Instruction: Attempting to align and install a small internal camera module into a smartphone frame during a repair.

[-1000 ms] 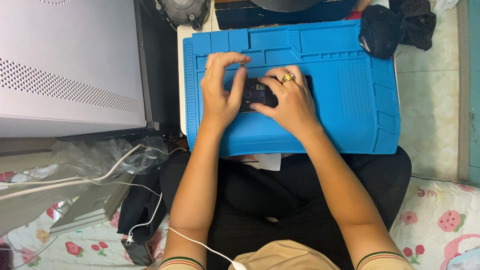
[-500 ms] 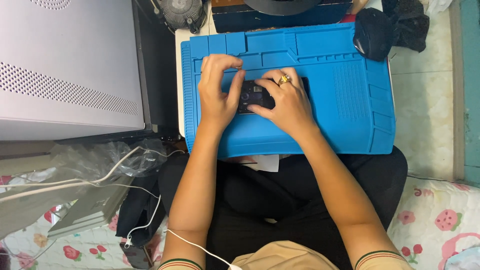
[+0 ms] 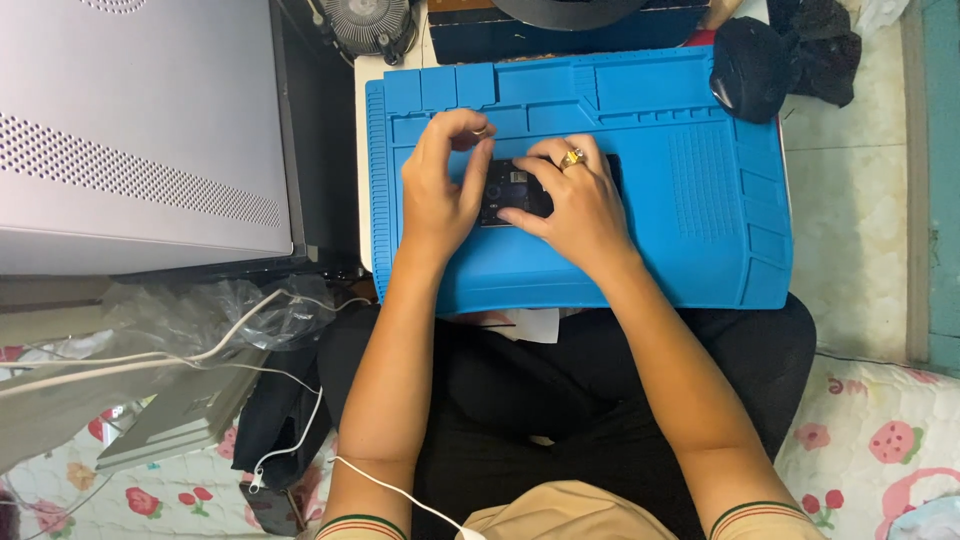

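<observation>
A small dark opened phone (image 3: 512, 192) lies on a blue silicone work mat (image 3: 690, 200) set on a low table over my lap. My left hand (image 3: 440, 185) rests on the phone's left end, its fingers curled and pinching something tiny that I cannot make out. Over the phone's right part, my right hand (image 3: 575, 200), with a gold ring on one finger, presses down with its fingertips on the exposed inside. Most of the phone is hidden under both hands.
A grey computer case (image 3: 130, 130) stands at the left. A round cooler fan (image 3: 365, 22) and a dark box (image 3: 560, 35) sit behind the mat; a black cloth (image 3: 770, 60) lies at its far right corner. White cables (image 3: 200, 350) and a plastic bag lie at lower left.
My left hand's fingers have curled in more tightly over the phone's left end. The right hand stays pressed on the phone.
</observation>
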